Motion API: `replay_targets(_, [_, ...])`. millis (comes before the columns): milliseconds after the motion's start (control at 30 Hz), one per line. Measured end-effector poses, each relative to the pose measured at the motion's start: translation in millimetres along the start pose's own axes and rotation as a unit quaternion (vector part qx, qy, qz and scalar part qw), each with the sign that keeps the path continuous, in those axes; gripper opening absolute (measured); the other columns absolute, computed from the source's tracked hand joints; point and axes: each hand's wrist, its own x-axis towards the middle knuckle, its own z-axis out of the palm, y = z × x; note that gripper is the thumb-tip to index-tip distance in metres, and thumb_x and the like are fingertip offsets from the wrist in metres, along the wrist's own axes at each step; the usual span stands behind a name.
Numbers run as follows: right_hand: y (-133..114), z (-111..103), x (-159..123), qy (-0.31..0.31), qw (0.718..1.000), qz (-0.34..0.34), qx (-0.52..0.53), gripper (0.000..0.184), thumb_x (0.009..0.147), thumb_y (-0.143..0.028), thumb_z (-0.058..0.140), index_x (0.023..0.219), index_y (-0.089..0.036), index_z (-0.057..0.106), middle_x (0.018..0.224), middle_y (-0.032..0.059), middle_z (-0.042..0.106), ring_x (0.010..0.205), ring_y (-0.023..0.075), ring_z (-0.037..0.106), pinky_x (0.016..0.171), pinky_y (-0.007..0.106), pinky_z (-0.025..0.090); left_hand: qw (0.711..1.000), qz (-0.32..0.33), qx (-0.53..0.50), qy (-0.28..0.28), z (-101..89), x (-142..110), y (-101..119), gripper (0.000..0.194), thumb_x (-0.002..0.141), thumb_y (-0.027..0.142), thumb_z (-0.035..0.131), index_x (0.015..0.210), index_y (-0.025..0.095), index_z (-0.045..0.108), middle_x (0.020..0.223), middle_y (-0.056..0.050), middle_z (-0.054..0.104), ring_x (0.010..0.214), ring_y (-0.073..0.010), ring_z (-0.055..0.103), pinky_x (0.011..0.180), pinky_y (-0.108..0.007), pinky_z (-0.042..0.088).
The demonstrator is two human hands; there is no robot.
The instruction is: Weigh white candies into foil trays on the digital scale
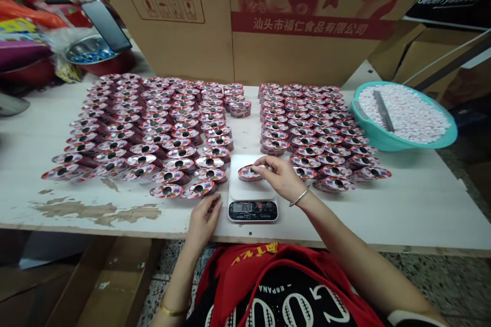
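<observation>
Oval box [247, 173] sits on the scale [251, 194], the right hand [282, 178] over it, fingertips at its opening; whether they clamp anything, I cannot tell. Left of the scale, the left hand [202, 218] rests loosely uncurled. Touch lightly, then lift clear for a true reading.

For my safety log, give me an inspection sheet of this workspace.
Surface: white tabletop, brown worn patches front left; round teal plastic basin of white pieces, right.
Job's things: oval red-and-white packs in rows; one pack on a square white digital scale.
Clutter: reddish metallic bowl of blue pieces, left.
Hands: right hand touching that pack; left hand on the tabletop.
Cables: thin pale line, upper right, possibly one.
Surroundings: brown printed cardboard carton.
</observation>
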Motion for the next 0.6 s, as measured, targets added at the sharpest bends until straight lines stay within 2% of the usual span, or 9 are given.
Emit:
replay_targets(133, [-6.8,-0.3,3.7,-0.012,0.999,-0.006,-0.045,0.026,0.085,-0.039,0.062,0.081,-0.014,0.068,0.066,0.0,0.057,0.059,0.0094,0.042,0.058,0.023,0.031,1.0,0.004,0.009,-0.001,-0.7,0.7,1.5,0.03,0.092,0.04,0.05,0.105,0.018,0.066,0.103,-0.01,0.071,0.091,-0.0194,0.068,0.073,-0.03,0.058])
replay_targets(267, [-9.3,-4.5,5.8,0.022,0.997,-0.004,-0.069,0.037,0.083,-0.044,0.065,0.104,-0.013,0.068,0.062,-0.001,0.053,0.06,0.011,0.045,0.058,0.024,0.031,1.0,0.001,0.01,-0.004,-1.2,0.5,1.5,0.03,0.092,0.04,0.051,0.105,0.018,0.066,0.104,-0.009,0.071,0.092,-0.0193,0.068,0.074,-0.03,0.057])
replay_targets(400, [-5.3,-21.0,-6.6,0.054,0.997,0.017,0.057,0.039,0.085,-0.044,0.061,0.11,-0.014,0.064,0.071,-0.0007,0.052,0.064,0.0103,0.046,0.06,0.023,0.036,1.0,0.003,0.011,-0.01,-1.5,0.7,1.5,0.031,0.092,0.04,0.05,0.106,0.017,0.066,0.103,-0.01,0.07,0.091,-0.0193,0.068,0.073,-0.03,0.057])
replay_targets(500, [4.1,-36.4,-27.3,0.032,0.979,0.084,0.184,0.042,0.082,-0.043,0.064,0.114,-0.016,0.06,0.073,-0.0015,0.052,0.063,0.0087,0.044,0.055,0.021,0.034,1.0,0.019,0.017,-0.015,-3.2,2.1,5.7,0.03,0.092,0.039,0.05,0.106,0.018,0.065,0.102,-0.009,0.07,0.091,-0.0191,0.067,0.075,-0.031,0.057])
replay_targets(600, [20.2,-47.2,-51.4,0.017,0.954,0.154,0.256,0.045,0.076,-0.042,0.07,0.112,-0.016,0.06,0.076,0.0008,0.057,0.062,0.0089,0.049,0.053,0.021,0.035,0.999,0.037,0.025,-0.017,-8.1,4.8,16.2,0.027,0.093,0.038,0.05,0.106,0.018,0.064,0.102,-0.009,0.07,0.092,-0.0185,0.066,0.08,-0.032,0.055])
